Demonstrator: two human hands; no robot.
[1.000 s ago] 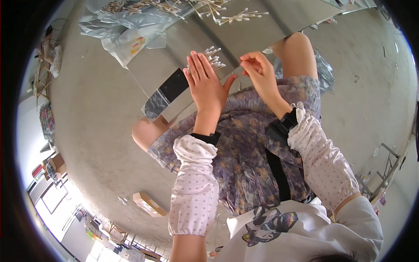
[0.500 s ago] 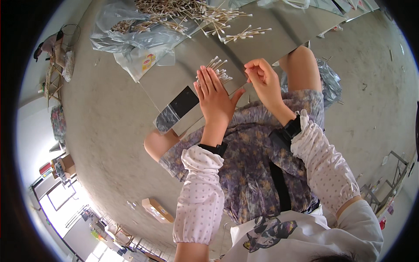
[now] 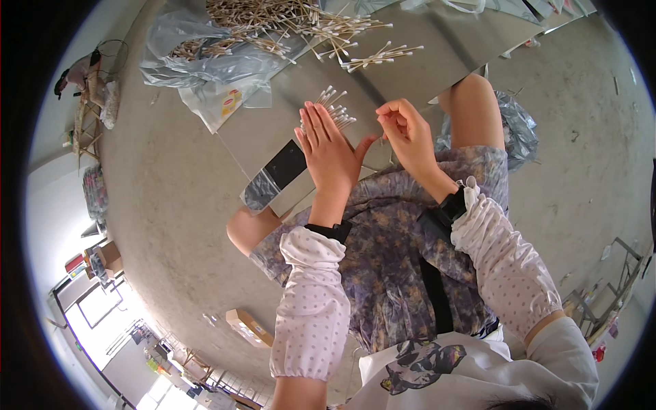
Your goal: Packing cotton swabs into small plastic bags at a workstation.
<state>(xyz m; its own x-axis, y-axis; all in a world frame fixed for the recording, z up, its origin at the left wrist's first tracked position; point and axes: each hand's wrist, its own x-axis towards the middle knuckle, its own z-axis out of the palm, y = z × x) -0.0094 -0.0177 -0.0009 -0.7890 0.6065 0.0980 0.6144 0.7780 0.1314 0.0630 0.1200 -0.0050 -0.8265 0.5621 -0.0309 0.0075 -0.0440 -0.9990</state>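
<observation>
My left hand [image 3: 328, 150] lies flat over a small bunch of cotton swabs [image 3: 335, 108], its fingers straight and close together, the thumb held out to the right. White tips stick out past the fingertips on the far side; the rest of the bunch is under the palm. To the right, my right hand [image 3: 410, 137] is closed in a pinch close to the left thumb. Whatever its fingertips hold is too small to make out. A black and silver flat packet [image 3: 275, 174] lies left of my left hand on the grey board [image 3: 403, 78].
A large heap of cotton swabs [image 3: 273, 17] spills from a clear plastic bag [image 3: 171, 51] at the far side. A few loose swabs [image 3: 383, 56] lie right of it. Another plastic bag [image 3: 521, 130] rests beyond my right knee. An opened cardboard box [image 3: 247, 328] sits on the floor.
Both hands have shifted slightly to the left. My left hand stays flat on the bunch, and my right hand stays pinched.
</observation>
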